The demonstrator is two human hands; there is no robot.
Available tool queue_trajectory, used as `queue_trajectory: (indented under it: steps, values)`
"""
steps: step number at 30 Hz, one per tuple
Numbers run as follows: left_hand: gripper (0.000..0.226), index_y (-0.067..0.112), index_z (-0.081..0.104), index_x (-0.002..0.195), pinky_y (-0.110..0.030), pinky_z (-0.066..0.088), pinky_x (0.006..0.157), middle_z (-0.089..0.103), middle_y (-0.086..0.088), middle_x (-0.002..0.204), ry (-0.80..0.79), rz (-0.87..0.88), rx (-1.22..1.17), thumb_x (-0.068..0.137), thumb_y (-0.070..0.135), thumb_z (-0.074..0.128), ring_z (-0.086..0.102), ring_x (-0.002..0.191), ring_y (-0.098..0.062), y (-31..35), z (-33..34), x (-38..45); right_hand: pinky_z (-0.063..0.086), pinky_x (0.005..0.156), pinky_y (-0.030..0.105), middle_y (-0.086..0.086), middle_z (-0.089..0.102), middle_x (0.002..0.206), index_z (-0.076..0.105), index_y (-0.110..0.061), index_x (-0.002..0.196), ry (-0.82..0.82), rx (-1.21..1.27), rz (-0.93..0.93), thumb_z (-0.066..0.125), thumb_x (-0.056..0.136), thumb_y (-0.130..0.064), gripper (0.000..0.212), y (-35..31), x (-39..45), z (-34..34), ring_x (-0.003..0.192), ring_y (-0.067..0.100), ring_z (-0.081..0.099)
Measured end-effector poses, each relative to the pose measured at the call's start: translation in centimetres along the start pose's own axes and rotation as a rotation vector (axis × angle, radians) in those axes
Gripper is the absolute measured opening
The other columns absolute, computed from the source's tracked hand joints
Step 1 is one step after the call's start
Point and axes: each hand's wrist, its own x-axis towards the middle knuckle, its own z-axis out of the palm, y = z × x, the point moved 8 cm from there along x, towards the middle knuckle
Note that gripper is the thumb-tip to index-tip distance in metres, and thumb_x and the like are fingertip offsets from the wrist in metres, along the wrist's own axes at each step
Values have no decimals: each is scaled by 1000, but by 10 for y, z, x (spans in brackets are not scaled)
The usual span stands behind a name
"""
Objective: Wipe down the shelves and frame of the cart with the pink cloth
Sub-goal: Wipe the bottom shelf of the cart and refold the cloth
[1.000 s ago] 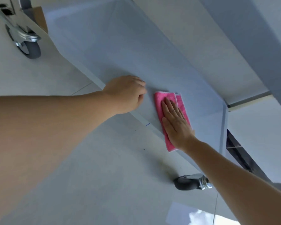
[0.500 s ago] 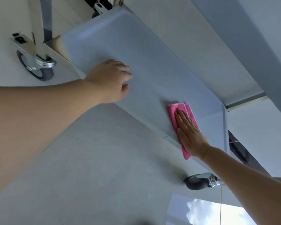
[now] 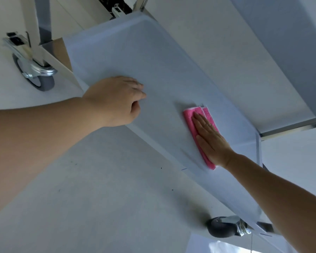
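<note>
Shifted farther along the bottom shelf point(image 3: 153, 57), the right hand point(image 3: 209, 139) presses the pink cloth point(image 3: 190, 117) flat, fingers together. Left hand point(image 3: 115, 101), curled, braces the shelf's near edge. Shelf wiping is under way; the next stroke needs steady pressure.

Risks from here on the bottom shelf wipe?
1. The right hand presses the folded pink cloth with flat fingers, not gripping; it could slide out from under the palm.
2. The cart stands on grey caster wheels; a hard stroke might roll it, though the left hand braces the pale blue shelf.

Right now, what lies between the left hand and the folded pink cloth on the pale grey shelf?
Only bare pale grey shelf separates the left hand from the folded pink cloth, per the head view.
</note>
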Motion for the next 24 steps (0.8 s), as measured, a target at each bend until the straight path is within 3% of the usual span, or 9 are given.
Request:
queue_trajectory:
  steps: [4,8,11,13,16,20,24]
  values:
    - [41,16,60,124,-31,30,111,52,-6,138,3,-7,-12,86,22,46,44,130,-20,-2,0,0,2,118,32,2,6,154,16,-14,145,68,13,185,29,99,-29,50,55,27,-9,144,19,5]
    - [41,18,60,124,-29,29,110,52,-4,138,4,-31,-34,85,21,48,44,131,-18,-4,1,-1,-1,118,32,15,3,156,12,-3,146,-9,-55,355,30,101,-15,50,104,50,-9,145,24,0]
    - [39,18,62,121,-28,29,109,54,-3,136,25,-41,-33,85,20,49,46,129,-18,-3,0,-2,-2,118,38,31,3,150,12,14,140,-58,-184,284,45,95,-5,58,114,60,-11,143,41,3]
    - [40,17,62,121,-29,29,109,54,-4,136,22,-42,-34,84,21,47,46,129,-18,-3,0,-1,2,118,36,25,8,153,16,7,143,-57,-220,304,48,94,-8,60,118,69,-16,144,36,7]
    - [47,17,62,121,-28,29,109,55,-4,136,29,-43,-30,81,26,39,47,128,-18,-3,0,-2,7,117,33,12,13,156,19,-5,146,36,-194,414,32,100,-17,49,141,93,-22,145,24,9]
    - [41,20,63,120,-28,29,107,54,1,136,55,-49,11,84,23,44,46,128,-17,-4,1,-4,1,116,45,28,12,152,27,11,139,-63,-290,392,45,91,1,52,164,117,-15,142,41,4]
    - [46,19,63,119,-29,30,106,55,-1,136,45,-50,26,81,25,38,47,128,-19,-3,2,-4,2,117,49,31,13,151,26,14,137,-74,-329,393,48,89,3,54,161,120,-13,142,43,5]
